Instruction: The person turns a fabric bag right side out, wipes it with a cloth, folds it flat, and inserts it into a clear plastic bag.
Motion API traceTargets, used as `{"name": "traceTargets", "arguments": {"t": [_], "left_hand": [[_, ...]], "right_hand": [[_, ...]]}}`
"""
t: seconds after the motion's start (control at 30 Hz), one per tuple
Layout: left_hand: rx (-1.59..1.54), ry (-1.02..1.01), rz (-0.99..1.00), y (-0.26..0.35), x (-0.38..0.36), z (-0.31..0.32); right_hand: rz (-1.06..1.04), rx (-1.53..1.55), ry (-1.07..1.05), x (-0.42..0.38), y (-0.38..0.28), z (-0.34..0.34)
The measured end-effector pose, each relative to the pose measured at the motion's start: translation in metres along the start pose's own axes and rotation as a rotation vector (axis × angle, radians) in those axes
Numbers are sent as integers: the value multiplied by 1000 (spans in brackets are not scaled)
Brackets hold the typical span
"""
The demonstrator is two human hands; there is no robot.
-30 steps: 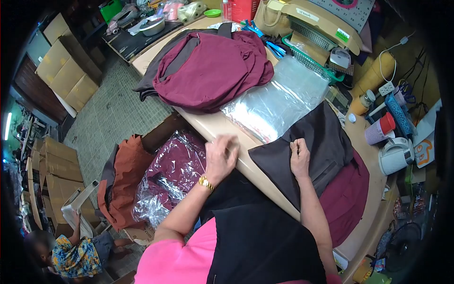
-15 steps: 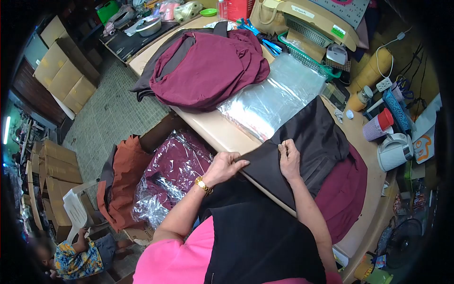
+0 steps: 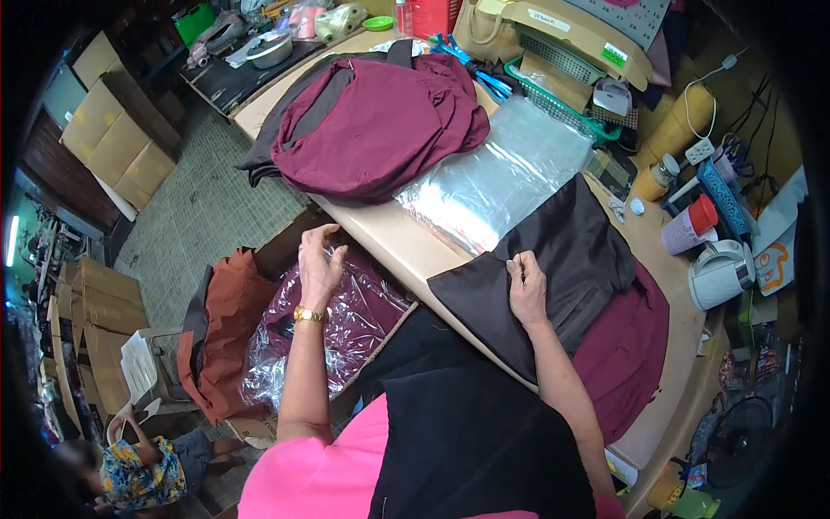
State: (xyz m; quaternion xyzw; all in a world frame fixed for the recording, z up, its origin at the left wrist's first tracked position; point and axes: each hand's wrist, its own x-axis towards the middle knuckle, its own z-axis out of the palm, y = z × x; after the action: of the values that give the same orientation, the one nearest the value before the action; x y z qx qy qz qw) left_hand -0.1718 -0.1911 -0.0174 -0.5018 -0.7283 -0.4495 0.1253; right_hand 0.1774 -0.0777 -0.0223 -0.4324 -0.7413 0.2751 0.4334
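Note:
My right hand [image 3: 527, 290] pinches the dark fabric [image 3: 571, 251] spread over the near part of the table. Maroon fabric [image 3: 635, 355] shows from under its right side. My left hand [image 3: 320, 264] is raised over the cardboard box, its fingers apart and nothing in them. Inside that box lie maroon garments wrapped in clear plastic [image 3: 346, 320]. Beyond the dark fabric, a stack of clear plastic bags [image 3: 510, 173] lies flat on the table. A heap of maroon and dark garments [image 3: 389, 130] sits at the table's far left.
Rust-coloured fabric [image 3: 220, 337] hangs over the box's left side. Along the right stand a white kettle [image 3: 720, 275], a red and pink cup [image 3: 689, 227] and a power strip [image 3: 700, 151]. Green baskets [image 3: 562, 108] sit at the back. Another person [image 3: 143, 471] is at lower left.
My left hand has let go of the dark fabric's corner and moved left, over the box. My right hand keeps its hold on the fabric in nearly the same place.

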Motion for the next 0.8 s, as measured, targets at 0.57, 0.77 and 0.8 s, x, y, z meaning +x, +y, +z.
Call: {"name": "traceTargets", "arguments": {"t": [0.57,0.77,0.8], "left_hand": [[-245,-654,-8,87,-11,34],[-481,-1691,-154,38,-52,17],[55,-1582,134,26,-55,10]], "right_hand": [[290,163,-417,9,-29,-20],[62,-125,146,80,0,-64],[32,-198,249,85,23,-64]]}}
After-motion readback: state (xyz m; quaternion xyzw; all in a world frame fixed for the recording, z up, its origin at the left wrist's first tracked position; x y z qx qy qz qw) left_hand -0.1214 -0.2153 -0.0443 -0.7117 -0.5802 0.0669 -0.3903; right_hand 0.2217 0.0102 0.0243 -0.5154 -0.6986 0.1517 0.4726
